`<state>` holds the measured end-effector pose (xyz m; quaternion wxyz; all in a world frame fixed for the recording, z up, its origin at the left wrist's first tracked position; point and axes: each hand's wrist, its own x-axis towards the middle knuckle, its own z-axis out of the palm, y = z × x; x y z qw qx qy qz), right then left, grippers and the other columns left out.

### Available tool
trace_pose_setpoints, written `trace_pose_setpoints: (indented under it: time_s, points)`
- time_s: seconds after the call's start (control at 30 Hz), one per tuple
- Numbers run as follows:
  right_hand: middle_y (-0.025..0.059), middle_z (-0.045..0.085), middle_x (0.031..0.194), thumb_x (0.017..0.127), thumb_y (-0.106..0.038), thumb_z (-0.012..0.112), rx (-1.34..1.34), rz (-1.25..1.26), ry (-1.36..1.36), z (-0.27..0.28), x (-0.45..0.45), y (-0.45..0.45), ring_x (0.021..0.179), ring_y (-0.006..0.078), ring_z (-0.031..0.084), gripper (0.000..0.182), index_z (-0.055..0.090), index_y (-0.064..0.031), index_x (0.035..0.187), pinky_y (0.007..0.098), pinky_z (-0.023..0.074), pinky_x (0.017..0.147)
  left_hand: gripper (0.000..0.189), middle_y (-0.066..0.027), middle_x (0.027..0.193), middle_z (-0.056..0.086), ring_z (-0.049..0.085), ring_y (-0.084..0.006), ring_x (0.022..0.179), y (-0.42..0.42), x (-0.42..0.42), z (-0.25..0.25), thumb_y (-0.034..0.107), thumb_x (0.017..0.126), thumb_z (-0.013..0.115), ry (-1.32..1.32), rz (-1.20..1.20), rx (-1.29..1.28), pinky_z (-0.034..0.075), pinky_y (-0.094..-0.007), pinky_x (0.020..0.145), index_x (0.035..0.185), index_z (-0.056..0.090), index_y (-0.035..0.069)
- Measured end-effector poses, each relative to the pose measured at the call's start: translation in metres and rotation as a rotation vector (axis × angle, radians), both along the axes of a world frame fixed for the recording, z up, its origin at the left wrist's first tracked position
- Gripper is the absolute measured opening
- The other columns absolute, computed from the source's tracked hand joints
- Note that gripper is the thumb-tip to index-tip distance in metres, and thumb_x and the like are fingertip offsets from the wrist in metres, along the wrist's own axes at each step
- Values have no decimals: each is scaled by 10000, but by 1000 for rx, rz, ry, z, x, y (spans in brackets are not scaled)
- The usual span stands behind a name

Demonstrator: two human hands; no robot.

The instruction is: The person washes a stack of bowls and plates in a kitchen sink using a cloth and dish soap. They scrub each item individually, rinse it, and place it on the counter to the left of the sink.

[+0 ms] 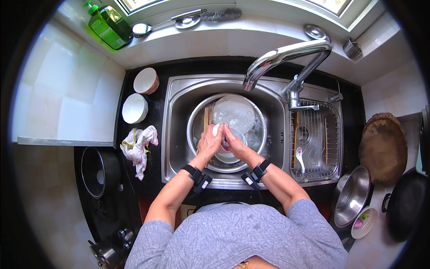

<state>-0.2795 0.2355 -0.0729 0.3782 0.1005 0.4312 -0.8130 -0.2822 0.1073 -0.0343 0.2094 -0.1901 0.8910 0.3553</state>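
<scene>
Both hands are together over a round metal basin (190,134) in the left sink bowl. My left hand (210,140) and my right hand (235,140) close around a small white item, perhaps the rim of a bowl or a spoon (216,129); most of it is hidden by the fingers. Beneath them the basin holds water, a pale round plate or lid (234,112) at the back, and chopsticks (206,117) along its left side. White bowls lie partly under my hands; which one I touch, I cannot tell.
A chrome faucet (285,55) arches over the sink's back. Right of the basin, a wire rack (314,134) holds a white spoon (300,159). On the left counter are two bowls (135,108) (146,80) and a crumpled cloth (139,144). A metal bowl (352,196) leans at right.
</scene>
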Motion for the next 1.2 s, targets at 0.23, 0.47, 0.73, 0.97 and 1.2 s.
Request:
trace_pose_setpoints:
  time_s: [0.23, 0.47, 0.73, 0.97, 1.2]
  points:
    - [87, 624, 1054, 782, -400, 729, 350, 407, 522, 0, 1, 3, 965, 169, 581, 566, 538, -16, 1152, 302, 445, 893, 832, -208, 1097, 612, 613, -365, 993, -25, -20, -38, 725, 860, 310, -341, 97, 518, 531, -456, 734, 1262, 509, 24]
    - [94, 626, 1081, 917, -329, 595, 138, -99, 110, 1, -5, 1, 962, 176, 601, 432, 553, 11, 1180, 326, 494, 837, 758, -120, 1162, 604, 595, -299, 1047, -57, -9, -57, 691, 899, 284, -425, 333, 827, 523, -423, 809, 1306, 489, 84]
    - [184, 657, 1019, 949, -512, 411, 465, -179, 183, -60, -10, 7, 916, 311, 641, 580, 598, 20, 1087, 404, 509, 824, 476, -94, 1225, 589, 546, -252, 1151, -60, 8, -10, 394, 923, 558, -310, 548, 1567, 438, -448, 981, 1267, 523, 66]
    - [223, 652, 986, 843, -253, 516, 1219, 689, 882, -78, 1, 4, 921, 431, 608, 293, 687, -69, 994, 486, 493, 825, 356, -94, 1176, 591, 567, -212, 1100, -85, 14, -10, 203, 925, 590, -131, 494, 1527, 445, -418, 985, 1221, 507, 22]
    - [126, 674, 865, 798, -146, 597, 936, 158, 512, -95, -8, 20, 760, 327, 649, 229, 682, -74, 998, 427, 520, 740, 387, -96, 1242, 554, 523, -227, 1166, -69, 11, -23, 64, 908, 569, -13, 413, 1449, 387, -409, 1046, 1276, 460, 11]
